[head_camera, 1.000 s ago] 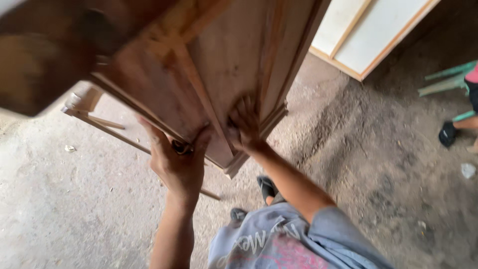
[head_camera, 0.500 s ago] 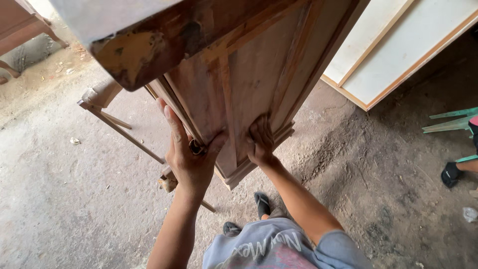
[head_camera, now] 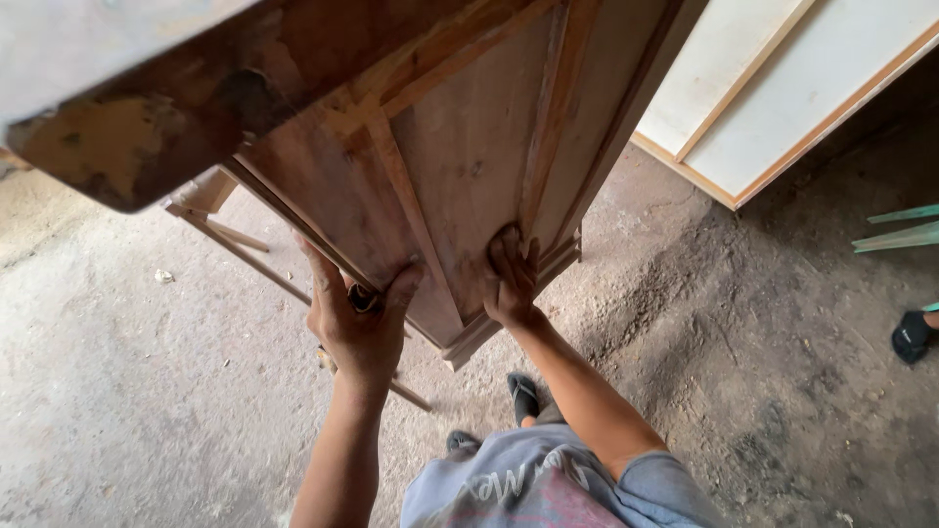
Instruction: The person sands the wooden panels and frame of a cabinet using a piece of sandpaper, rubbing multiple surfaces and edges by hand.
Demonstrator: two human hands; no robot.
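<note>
Your left hand grips the lower edge of the tilted wooden cabinet, its fingers wrapped over the frame and thumb hooked round the other side, with a small dark piece pinched against the wood. Your right hand lies flat on the back panel beside a vertical batten, fingers together and pressed to the board. The cabinet leans over the dusty concrete floor, above your dark sandals. White framed panels lie nearby.
</note>
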